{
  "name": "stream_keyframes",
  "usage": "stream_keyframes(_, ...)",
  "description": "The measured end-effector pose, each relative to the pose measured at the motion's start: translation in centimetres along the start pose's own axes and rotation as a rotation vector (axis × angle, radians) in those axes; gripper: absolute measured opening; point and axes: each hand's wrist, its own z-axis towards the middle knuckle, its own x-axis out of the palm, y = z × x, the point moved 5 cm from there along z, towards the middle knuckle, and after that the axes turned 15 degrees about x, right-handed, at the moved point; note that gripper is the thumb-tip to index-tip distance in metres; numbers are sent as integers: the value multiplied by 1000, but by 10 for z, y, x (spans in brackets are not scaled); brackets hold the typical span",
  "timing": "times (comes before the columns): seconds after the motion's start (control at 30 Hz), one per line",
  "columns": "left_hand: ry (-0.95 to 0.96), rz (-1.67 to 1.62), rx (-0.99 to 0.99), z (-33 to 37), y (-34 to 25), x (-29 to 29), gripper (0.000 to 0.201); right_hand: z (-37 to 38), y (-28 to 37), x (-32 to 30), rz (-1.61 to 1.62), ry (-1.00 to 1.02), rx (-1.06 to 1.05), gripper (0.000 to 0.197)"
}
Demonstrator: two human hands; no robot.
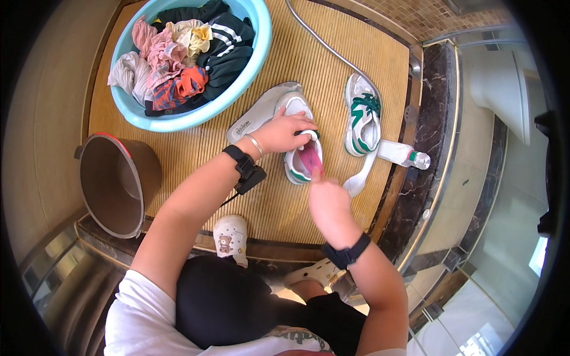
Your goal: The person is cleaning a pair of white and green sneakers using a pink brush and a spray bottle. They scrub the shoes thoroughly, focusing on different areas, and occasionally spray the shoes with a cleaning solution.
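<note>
Presently, left hand [280, 132] clasps the white shoe [294, 162], right hand [330, 204] a pink tool [310, 158] inside it.

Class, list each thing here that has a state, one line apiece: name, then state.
Left hand: gripping the held shoe
Held shoe: pink tool partly inside
Right hand: closed around pink tool
Laced shoe: unheld, green laces in place
White tool: unheld
Basin: heaped with clothes
Clothes: crumpled
Bucket: uncovered
Hose: curved
Bottle: cannot tell if sealed

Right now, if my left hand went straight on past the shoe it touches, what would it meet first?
Your left hand would likely meet the other shoe to its right, though depth is unclear.
</note>
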Motion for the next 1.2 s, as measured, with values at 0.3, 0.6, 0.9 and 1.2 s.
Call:
stream_keyframes(0.3,117,117,-21,14,-18,9,40,63,1,6,224,-84,-23,34)
stream_keyframes(0.6,100,89,-28,8,-13,13,41,29,1,-3,199,47,25,33)
stream_keyframes(0.9,116,54,-28,3,-3,12,40,19,-13,6,218,67,-181,27)
stream_keyframes(1.2,132,60,-46,10,-11,14,41,66,1,3,255,-135,-152,21)
